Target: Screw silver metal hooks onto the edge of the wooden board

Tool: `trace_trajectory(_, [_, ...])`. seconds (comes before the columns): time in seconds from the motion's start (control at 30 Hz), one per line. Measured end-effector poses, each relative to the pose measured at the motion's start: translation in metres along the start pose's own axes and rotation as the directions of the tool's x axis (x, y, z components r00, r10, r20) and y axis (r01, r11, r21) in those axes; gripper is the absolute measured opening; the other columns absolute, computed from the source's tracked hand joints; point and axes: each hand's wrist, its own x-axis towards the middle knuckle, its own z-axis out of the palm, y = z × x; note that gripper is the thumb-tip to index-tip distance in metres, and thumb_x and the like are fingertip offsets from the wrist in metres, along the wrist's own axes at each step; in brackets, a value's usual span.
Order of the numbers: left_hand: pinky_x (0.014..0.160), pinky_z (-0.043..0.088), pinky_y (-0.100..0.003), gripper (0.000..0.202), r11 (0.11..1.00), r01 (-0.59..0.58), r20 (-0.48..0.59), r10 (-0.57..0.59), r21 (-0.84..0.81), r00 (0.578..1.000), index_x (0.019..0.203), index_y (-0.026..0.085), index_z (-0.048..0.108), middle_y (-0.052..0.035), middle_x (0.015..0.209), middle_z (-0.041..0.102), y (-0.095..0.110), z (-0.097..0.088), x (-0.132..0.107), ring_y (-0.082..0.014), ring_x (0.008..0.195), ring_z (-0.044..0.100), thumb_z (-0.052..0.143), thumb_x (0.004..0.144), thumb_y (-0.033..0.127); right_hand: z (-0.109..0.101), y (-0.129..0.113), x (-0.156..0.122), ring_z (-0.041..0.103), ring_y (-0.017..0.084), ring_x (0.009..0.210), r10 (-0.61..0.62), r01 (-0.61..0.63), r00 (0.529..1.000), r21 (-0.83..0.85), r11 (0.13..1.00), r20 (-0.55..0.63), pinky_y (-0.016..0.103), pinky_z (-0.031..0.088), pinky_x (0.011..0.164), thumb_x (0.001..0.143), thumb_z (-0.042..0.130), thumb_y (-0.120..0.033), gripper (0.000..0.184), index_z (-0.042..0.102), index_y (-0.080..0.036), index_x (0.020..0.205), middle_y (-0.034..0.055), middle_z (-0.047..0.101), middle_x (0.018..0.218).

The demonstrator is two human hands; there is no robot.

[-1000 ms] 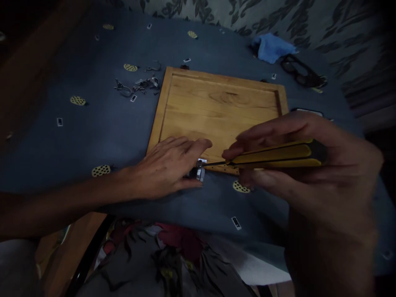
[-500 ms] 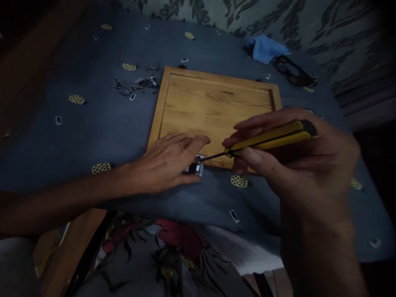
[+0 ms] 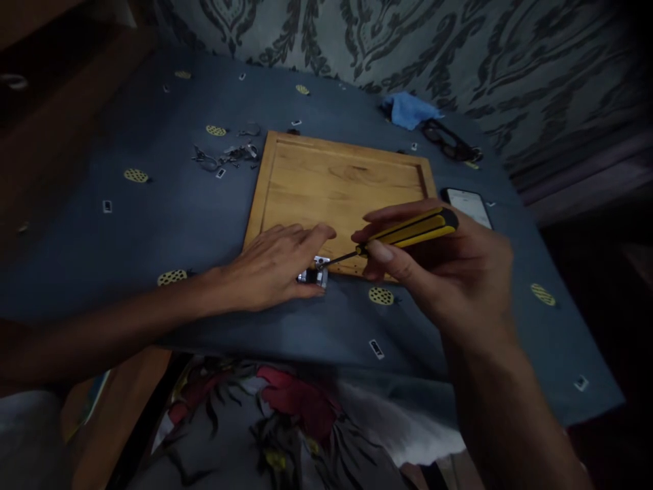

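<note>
On the tabletop [image 3: 153, 224], at the board's [image 3: 341, 184] near edge, left hand [image 3: 270, 269] pinches a metal part [image 3: 313, 274], right hand [image 3: 449, 272] grips a screwdriver [image 3: 408, 230], best kept steady

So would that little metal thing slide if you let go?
Probably. The metal part looks small and shiny, so likely light and slippery; the left hand pins it while the screwdriver tip presses on it. The soft tablecloth might slow it a bit.

Screwdriver [image 3: 408, 230]: yellow-and-black handle, thin dark shaft, gripped nearly level in the right hand [image 3: 449, 272], tip pointing left.
Metal part [image 3: 315, 274]: small, silvery, held at the fingertips of the left hand [image 3: 273, 267], touching the screwdriver tip.
</note>
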Motion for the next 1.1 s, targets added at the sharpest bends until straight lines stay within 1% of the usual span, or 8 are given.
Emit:
trace_trajectory(0.1, [0.094,0.053,-0.041,0.056,1.0,0.008,0.012,-0.007,-0.01,1.0,0.132,0.019,0.046,-0.0116,0.12,0.069,0.0,0.0,-0.001,-0.0295,0.116,0.067,0.077,0.09,0.038,-0.005,-0.001,-0.004,0.076,0.016,0.076,0.005,-0.002,0.999,-0.051,0.999,0.042,0.026,0.064,0.061,0.089,0.08,-0.027,0.021,0.08,-0.03,0.11,0.0002,0.079,0.095])
trace_trajectory(0.27, [0.09,0.053,-0.04,0.057,1.0,0.015,0.033,-0.016,0.027,0.999,0.134,0.018,0.046,-0.0111,0.116,0.07,0.002,-0.002,0.001,-0.0304,0.111,0.067,0.075,0.091,0.042,-0.008,0.007,-0.001,0.075,0.015,0.076,-0.129,0.132,0.99,-0.066,0.989,0.056,0.023,0.061,0.059,0.081,0.086,-0.018,0.016,0.082,-0.031,0.09,-0.0029,0.079,0.088])
trace_trajectory(0.43, [0.092,0.052,-0.039,0.056,1.0,0.021,0.045,-0.022,0.022,0.999,0.133,0.017,0.046,-0.011,0.12,0.07,0.003,-0.003,0.001,-0.0297,0.114,0.066,0.076,0.09,0.038,-0.007,0.005,0.004,0.075,0.013,0.07,-0.027,0.027,0.998,0.0,1.0,0.051,0.019,0.061,0.06,0.078,0.089,-0.018,0.025,0.081,-0.033,0.096,-0.0047,0.08,0.087])
trace_trajectory(0.6, [0.095,0.052,-0.041,0.051,0.999,0.02,0.04,-0.019,-0.026,0.999,0.132,0.02,0.048,-0.0109,0.124,0.069,0.001,-0.002,0.0,-0.0297,0.117,0.065,0.073,0.092,0.039,-0.009,0.0,-0.002,0.075,0.015,0.071,0.056,-0.055,0.997,-0.018,0.998,0.053,0.023,0.06,0.053,0.087,0.082,-0.023,0.026,0.081,-0.036,0.109,-0.0014,0.081,0.105])
trace_trajectory(0.67, [0.096,0.052,-0.041,0.048,0.999,0.03,0.038,-0.029,-0.034,0.999,0.131,0.019,0.05,-0.0101,0.122,0.07,0.001,-0.002,0.0,-0.0294,0.117,0.065,0.073,0.092,0.037,-0.01,0.003,-0.002,0.076,0.016,0.074,0.008,-0.008,0.999,-0.018,1.0,0.045,0.025,0.06,0.054,0.087,0.081,-0.021,0.024,0.082,-0.036,0.105,-0.0015,0.08,0.104])
trace_trajectory(0.77, [0.096,0.052,-0.04,0.05,0.998,0.036,0.032,-0.035,-0.046,0.999,0.132,0.019,0.049,-0.009,0.12,0.071,0.002,-0.002,0.001,-0.0283,0.117,0.066,0.074,0.091,0.036,-0.01,0.009,0.002,0.077,0.02,0.088,-0.105,0.108,0.993,-0.051,0.993,0.058,0.029,0.064,0.068,0.082,0.085,-0.017,0.027,0.082,-0.036,0.101,-0.0022,0.08,0.098])
trace_trajectory(0.83, [0.095,0.051,-0.039,0.05,0.998,0.043,0.033,-0.041,-0.045,0.999,0.131,0.02,0.049,-0.0082,0.119,0.071,0.002,-0.001,0.001,-0.0279,0.115,0.066,0.075,0.091,0.037,-0.01,0.012,0.005,0.077,0.02,0.087,-0.126,0.129,0.99,-0.05,0.99,0.059,0.03,0.066,0.072,0.08,0.086,-0.014,0.031,0.081,-0.036,0.102,-0.0032,0.081,0.096])
trace_trajectory(1.1, [0.096,0.052,-0.04,0.055,0.999,0.019,0.026,-0.018,-0.038,0.999,0.133,0.018,0.049,-0.0099,0.122,0.071,0.002,-0.001,0.001,-0.0292,0.118,0.066,0.077,0.09,0.038,-0.015,0.013,-0.001,0.072,0.017,0.07,0.007,-0.009,0.998,0.036,0.999,0.064,0.03,0.062,0.057,0.082,0.083,-0.014,0.036,0.081,-0.039,0.107,-0.0043,0.079,0.102])
